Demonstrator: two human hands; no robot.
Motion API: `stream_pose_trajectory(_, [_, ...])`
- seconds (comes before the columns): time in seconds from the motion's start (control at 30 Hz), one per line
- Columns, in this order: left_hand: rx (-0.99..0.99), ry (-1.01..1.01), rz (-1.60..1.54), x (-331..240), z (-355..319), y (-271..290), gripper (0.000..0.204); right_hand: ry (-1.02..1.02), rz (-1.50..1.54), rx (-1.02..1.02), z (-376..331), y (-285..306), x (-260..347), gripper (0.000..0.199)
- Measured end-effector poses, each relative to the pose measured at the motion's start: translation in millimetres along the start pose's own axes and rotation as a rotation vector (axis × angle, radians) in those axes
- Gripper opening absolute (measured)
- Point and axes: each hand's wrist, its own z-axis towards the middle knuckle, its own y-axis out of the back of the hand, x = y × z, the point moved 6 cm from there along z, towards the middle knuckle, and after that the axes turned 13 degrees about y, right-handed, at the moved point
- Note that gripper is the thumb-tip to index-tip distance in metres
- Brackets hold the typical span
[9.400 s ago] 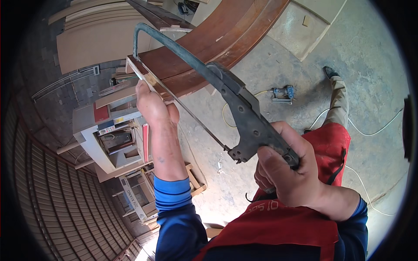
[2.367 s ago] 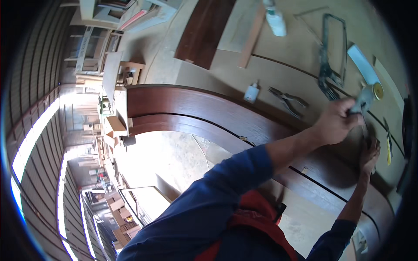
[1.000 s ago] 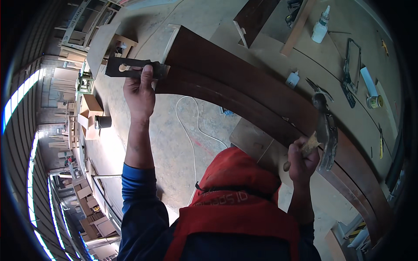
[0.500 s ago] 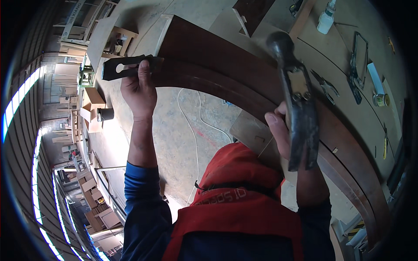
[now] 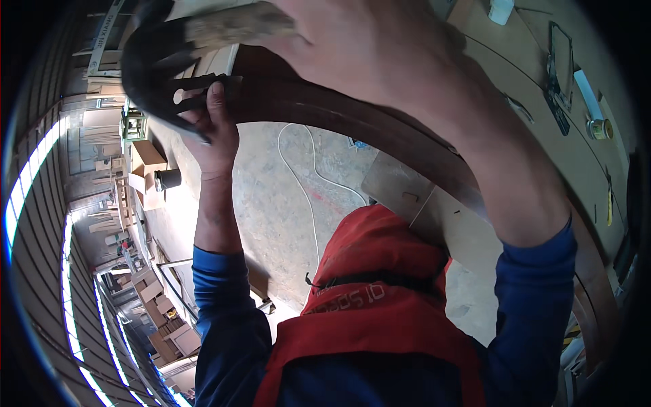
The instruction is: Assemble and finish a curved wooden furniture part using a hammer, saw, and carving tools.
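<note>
My left hand (image 5: 215, 146) pinches a slotted, dark plane iron (image 5: 198, 83) between thumb and fingers. The iron lies flat, its right end against the left part of a long curved brown wooden piece (image 5: 298, 103). My right hand (image 5: 369, 57) is wrapped round the wooden handle of a claw hammer (image 5: 150, 78), blurred by motion. The dark hammer head is in front of the iron's left end and partly hides it; I cannot tell whether they touch. My right forearm passes in front of the curved piece.
On the board at right lie a hacksaw (image 5: 557, 74), partly covered pliers (image 5: 519, 107), a small round tin (image 5: 599, 129) and a yellow-handled tool (image 5: 609, 207). A white bottle (image 5: 500, 11) stands beyond. A pale cord (image 5: 298, 169) loops across the floor; a black bucket (image 5: 167, 179) is at left.
My right hand has swung the hammer from the right across to the upper left, over the plane iron. The left hand with the iron has shifted slightly left and up in view.
</note>
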Motion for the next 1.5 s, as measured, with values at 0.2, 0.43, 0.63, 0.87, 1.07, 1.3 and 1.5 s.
stream_pose_trajectory(0.2, [0.015,-0.004,-0.094,-4.1,-2.4,-11.8,0.019,0.035,-0.186,0.094,50.7,-33.2,0.9,0.009])
stream_pose_trajectory(0.43, [0.03,-0.062,-0.073,-9.2,-6.4,-0.9,0.018,0.175,-0.383,0.199,65.2,-36.0,17.8,0.01])
stream_pose_trajectory(0.63, [0.067,-0.07,-0.098,-1.5,1.8,-4.5,0.016,0.242,-0.543,0.286,67.7,-26.2,29.2,0.012])
stream_pose_trajectory(0.87, [0.079,0.029,-0.214,0.5,6.2,-3.5,0.017,0.281,-0.61,0.483,74.4,-33.2,30.9,0.019])
stream_pose_trajectory(1.07, [0.082,0.024,-0.195,-0.6,8.9,-5.8,0.017,0.295,-0.587,0.484,85.3,-37.7,37.9,0.018])
stream_pose_trajectory(1.3, [0.126,0.074,-0.255,-1.0,11.9,-5.6,0.017,0.315,-0.555,0.485,81.4,-34.8,37.5,0.018])
stream_pose_trajectory(1.5, [0.121,0.054,-0.255,3.3,13.0,-4.6,0.016,0.328,-0.533,0.486,90.7,-38.6,36.6,0.017])
